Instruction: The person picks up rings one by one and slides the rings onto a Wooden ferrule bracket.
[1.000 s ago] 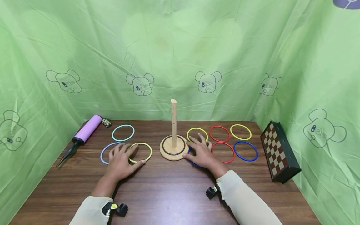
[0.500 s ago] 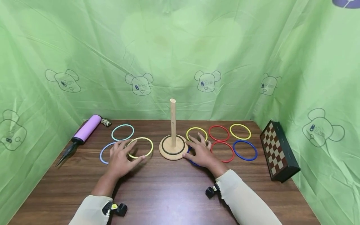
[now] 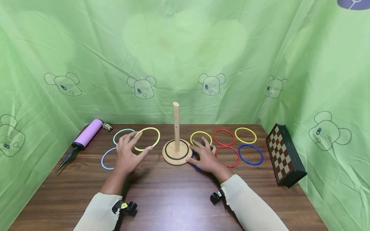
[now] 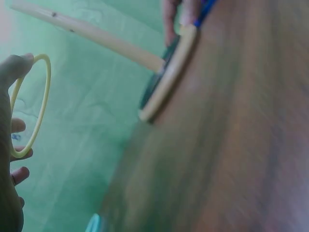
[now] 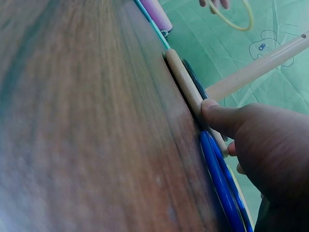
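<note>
My left hand (image 3: 141, 142) pinches a yellow ring (image 3: 150, 128) between thumb and fingers and holds it tilted above the table, left of the wooden peg stand (image 3: 176, 154). The left wrist view shows that yellow ring (image 4: 42, 96) on edge in the fingers, apart from the post (image 4: 96, 33). A black ring lies round the post on the base. My right hand (image 3: 202, 150) rests flat on a blue ring (image 3: 197, 166) with its thumb against the base (image 5: 183, 82); in the right wrist view the blue ring (image 5: 219, 186) lies under that palm.
A teal ring (image 3: 121, 131) and a pale blue ring (image 3: 102, 160) lie left on the wooden table (image 3: 173, 199). Several yellow, red and blue rings lie right of the stand. A purple pump (image 3: 85, 136) sits far left, a folded chessboard (image 3: 284, 155) at the right edge. Green cloth walls surround it.
My left hand has lifted the yellow ring off the table and carried it up and back toward the post. The right hand has stayed on the blue ring.
</note>
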`<act>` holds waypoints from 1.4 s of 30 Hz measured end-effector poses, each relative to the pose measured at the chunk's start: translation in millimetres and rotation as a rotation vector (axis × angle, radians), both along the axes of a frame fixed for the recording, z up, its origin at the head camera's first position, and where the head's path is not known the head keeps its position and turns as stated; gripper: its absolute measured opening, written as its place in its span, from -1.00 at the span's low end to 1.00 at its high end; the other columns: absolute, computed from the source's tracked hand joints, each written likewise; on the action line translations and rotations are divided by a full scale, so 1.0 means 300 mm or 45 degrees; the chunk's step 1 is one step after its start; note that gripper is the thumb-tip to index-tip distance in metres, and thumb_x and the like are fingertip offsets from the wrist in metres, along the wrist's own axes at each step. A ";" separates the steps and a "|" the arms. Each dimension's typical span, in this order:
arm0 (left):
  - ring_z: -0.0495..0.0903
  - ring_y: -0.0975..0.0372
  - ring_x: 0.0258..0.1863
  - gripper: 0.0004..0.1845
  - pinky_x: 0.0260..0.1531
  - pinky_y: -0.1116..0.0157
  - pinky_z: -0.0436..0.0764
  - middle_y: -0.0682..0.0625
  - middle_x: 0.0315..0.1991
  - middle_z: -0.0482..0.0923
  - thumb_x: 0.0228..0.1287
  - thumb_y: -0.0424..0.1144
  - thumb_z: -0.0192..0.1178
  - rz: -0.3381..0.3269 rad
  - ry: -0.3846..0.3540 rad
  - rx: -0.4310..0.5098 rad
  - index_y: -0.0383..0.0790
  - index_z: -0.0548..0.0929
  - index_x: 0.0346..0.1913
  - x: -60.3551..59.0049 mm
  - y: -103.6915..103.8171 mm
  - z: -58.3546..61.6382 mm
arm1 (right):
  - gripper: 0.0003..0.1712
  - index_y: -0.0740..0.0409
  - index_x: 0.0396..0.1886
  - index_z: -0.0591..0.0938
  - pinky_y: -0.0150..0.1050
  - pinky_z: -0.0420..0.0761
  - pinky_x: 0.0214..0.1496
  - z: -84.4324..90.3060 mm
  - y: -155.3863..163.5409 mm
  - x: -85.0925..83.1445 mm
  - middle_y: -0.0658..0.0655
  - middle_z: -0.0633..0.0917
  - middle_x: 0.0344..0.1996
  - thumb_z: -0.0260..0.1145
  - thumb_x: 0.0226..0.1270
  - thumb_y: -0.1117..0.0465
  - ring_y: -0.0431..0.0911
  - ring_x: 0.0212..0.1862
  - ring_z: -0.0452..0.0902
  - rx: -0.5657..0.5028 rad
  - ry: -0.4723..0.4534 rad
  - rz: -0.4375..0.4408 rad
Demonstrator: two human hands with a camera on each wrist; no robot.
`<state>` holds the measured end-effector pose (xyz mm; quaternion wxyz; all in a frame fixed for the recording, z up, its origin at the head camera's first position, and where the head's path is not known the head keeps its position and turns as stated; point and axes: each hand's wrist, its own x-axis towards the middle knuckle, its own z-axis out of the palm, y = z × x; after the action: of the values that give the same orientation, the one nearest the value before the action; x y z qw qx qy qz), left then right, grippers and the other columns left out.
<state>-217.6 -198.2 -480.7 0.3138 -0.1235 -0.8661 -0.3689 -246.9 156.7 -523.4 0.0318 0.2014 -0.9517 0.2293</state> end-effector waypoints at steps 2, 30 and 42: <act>0.42 -0.30 0.36 -0.21 0.31 -0.35 0.26 -0.40 0.37 0.59 0.07 -0.11 0.65 -0.014 0.036 0.052 -0.32 0.69 0.40 -0.005 0.011 0.025 | -0.19 -0.04 0.52 0.64 0.68 -0.03 0.51 -0.001 -0.001 0.002 0.11 0.39 0.70 0.48 0.42 -0.33 0.36 0.80 -0.14 -0.007 -0.001 0.004; 0.58 -0.16 0.36 -0.25 0.40 0.04 0.45 -0.38 0.29 0.64 0.06 -0.19 0.64 -0.122 0.338 0.447 -0.31 0.72 0.38 -0.056 0.162 0.325 | -0.19 -0.04 0.53 0.62 0.61 -0.04 0.56 0.007 -0.002 0.002 0.10 0.39 0.70 0.47 0.44 -0.33 0.35 0.80 -0.14 -0.008 -0.016 0.004; 0.57 -0.18 0.38 -0.12 0.43 -0.19 0.41 -0.33 0.32 0.66 0.01 0.02 0.66 -0.144 0.357 0.315 -0.29 0.69 0.41 -0.080 0.229 0.404 | -0.21 -0.03 0.51 0.64 0.63 -0.02 0.54 0.005 -0.001 0.005 0.12 0.41 0.69 0.48 0.43 -0.31 0.36 0.80 -0.13 -0.009 0.001 0.004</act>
<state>-241.7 -129.5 -359.5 0.4228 -0.1828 -0.7538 -0.4687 -245.5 156.4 -522.0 0.0326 0.2028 -0.9506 0.2327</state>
